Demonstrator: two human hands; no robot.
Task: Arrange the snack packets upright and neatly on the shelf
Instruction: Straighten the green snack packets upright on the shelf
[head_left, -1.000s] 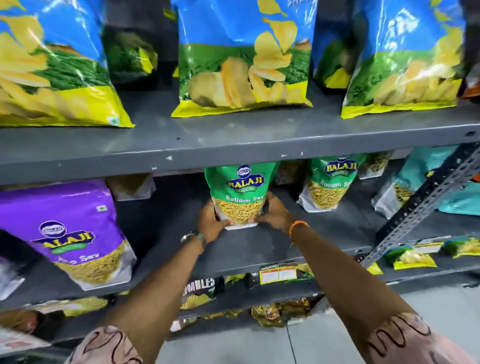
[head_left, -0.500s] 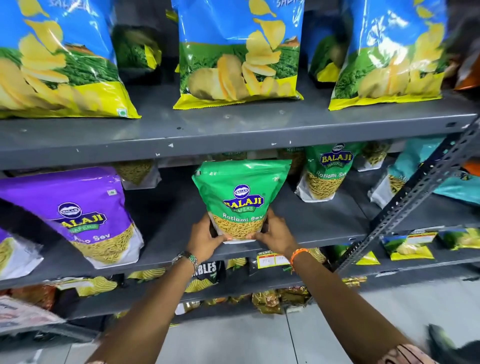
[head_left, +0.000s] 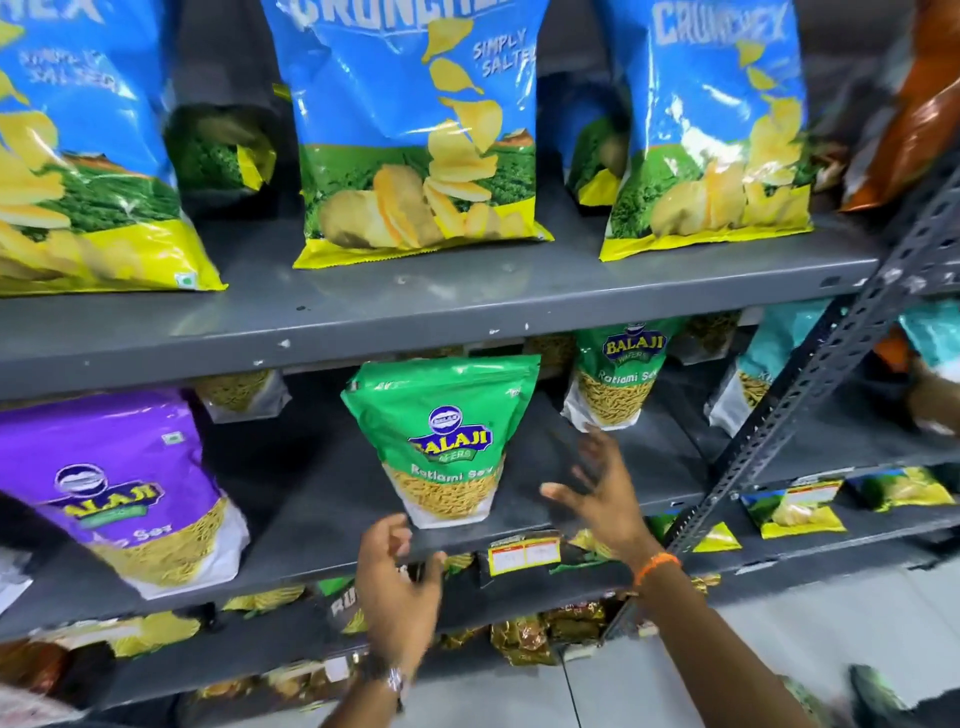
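Observation:
A green Balaji Ratlami Sev packet stands upright near the front edge of the grey middle shelf. My left hand hovers just below and left of it, fingers apart, holding nothing. My right hand is off to the packet's right, also spread and empty, with an orange band on the wrist. A second green Ratlami Sev packet stands further back on the right. A purple Balaji sev packet leans at the left of the same shelf.
Three big blue Crunchex chip bags stand on the upper shelf. A slotted metal upright slants across the right side. Smaller packets lie on the lower shelves, and a yellow price tag hangs on the shelf edge.
Both hands have let go of the green Ratlami Sev packet and pulled back from it with fingers spread. The packet now stands on its own near the shelf's front.

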